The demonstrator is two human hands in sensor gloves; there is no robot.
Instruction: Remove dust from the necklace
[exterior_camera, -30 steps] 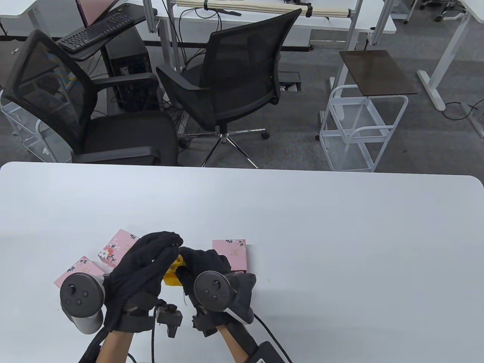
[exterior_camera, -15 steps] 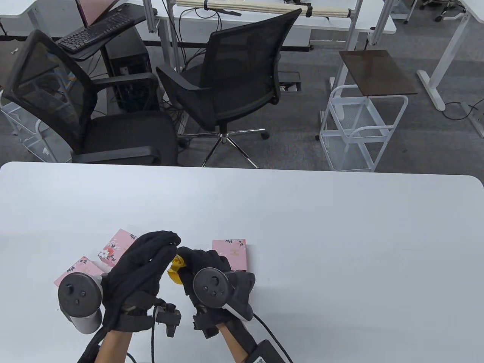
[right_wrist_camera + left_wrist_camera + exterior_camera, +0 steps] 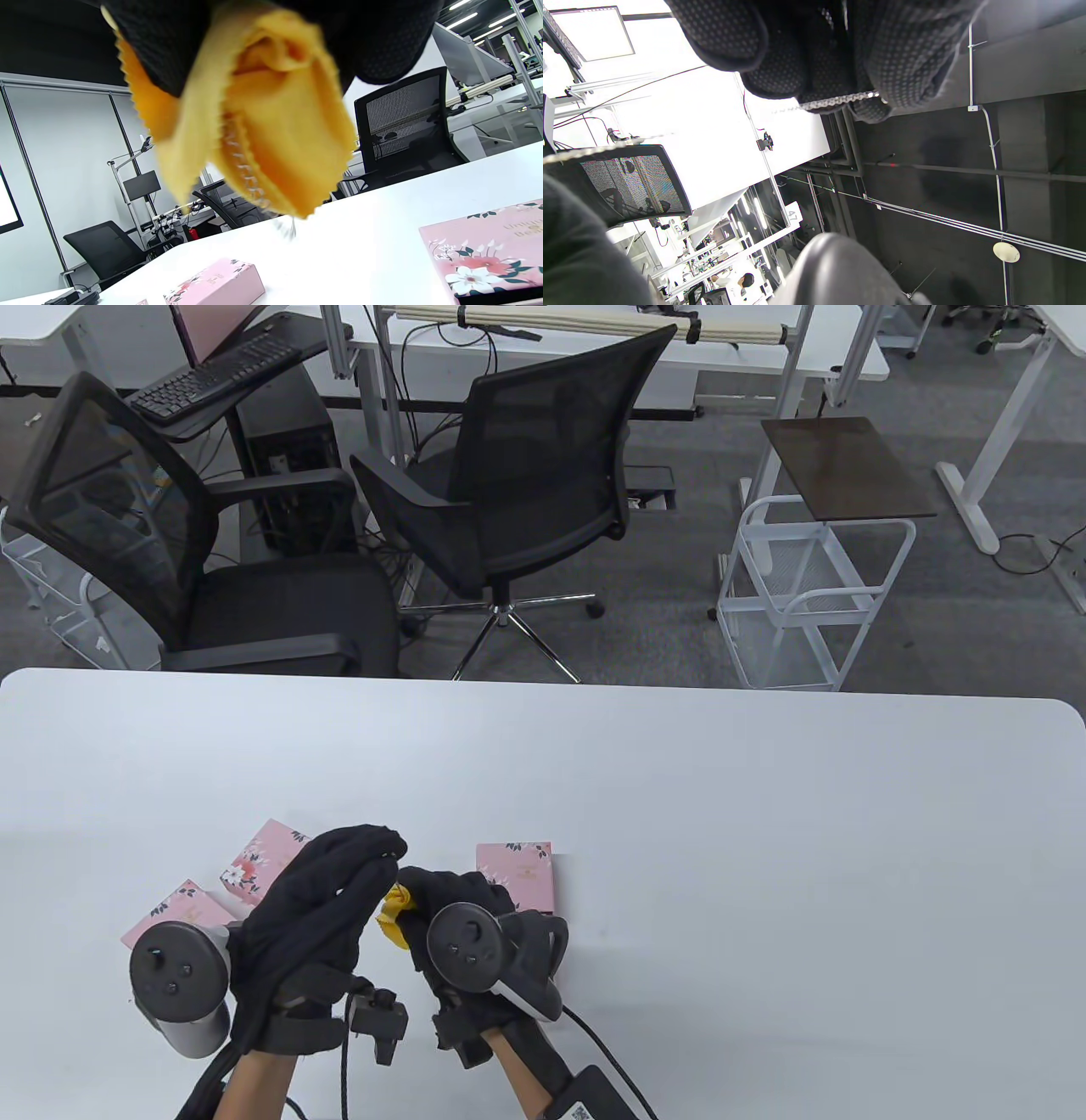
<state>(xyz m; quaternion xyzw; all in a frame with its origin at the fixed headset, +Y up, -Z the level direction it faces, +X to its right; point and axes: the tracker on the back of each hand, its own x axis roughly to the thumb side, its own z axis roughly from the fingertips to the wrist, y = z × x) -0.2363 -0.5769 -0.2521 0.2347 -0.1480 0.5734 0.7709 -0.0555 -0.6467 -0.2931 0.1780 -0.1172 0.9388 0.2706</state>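
Observation:
Both gloved hands meet over the near left of the white table. My left hand curls its fingers over the silver necklace chain, which runs taut between its fingertips in the left wrist view. My right hand grips a bunched yellow cloth against the left hand. In the right wrist view the yellow cloth is folded round the necklace chain, and a short length of chain dangles below the cloth. The necklace cannot be seen in the table view.
Three pink floral boxes lie by the hands: one box and another box to the left, a third box to the right. Black office chairs stand beyond the table's far edge.
My right hand has shifted slightly left and turned a little, and the yellow cloth shows less between the hands. The left hand holds nearly still.

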